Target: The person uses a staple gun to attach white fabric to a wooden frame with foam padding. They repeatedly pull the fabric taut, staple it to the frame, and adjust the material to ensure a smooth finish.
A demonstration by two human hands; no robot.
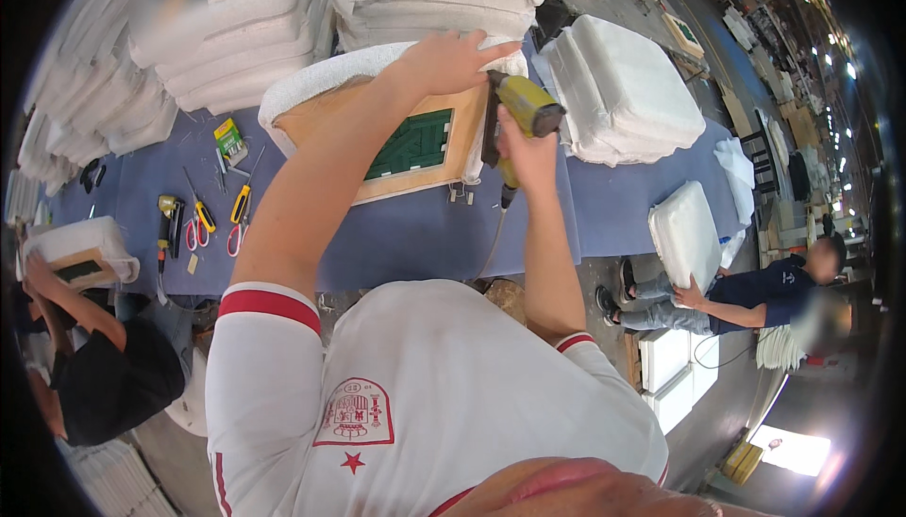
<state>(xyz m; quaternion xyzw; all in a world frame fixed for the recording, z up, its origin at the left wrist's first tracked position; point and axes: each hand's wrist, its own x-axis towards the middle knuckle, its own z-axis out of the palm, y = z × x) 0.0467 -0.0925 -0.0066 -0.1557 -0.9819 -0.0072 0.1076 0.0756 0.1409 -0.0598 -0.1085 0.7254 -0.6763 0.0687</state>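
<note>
A seat cushion lies upside down before me. White fabric wraps its rim around a wooden frame, and green webbing shows in the middle opening. My left hand rests on the cushion's far edge, fingers stretched out over the fabric toward the right corner. Gripped by its handle in my right hand is a yellow staple gun, its nose at that far right corner close to my left fingertips. An air hose hangs from the handle. My left forearm covers part of the frame.
Scissors, yellow-handled screwdrivers, another staple gun and a small green-yellow box lie left on the blue table. White cushion stacks stand behind and right. One co-worker handles a cushion at left; another carries one at right.
</note>
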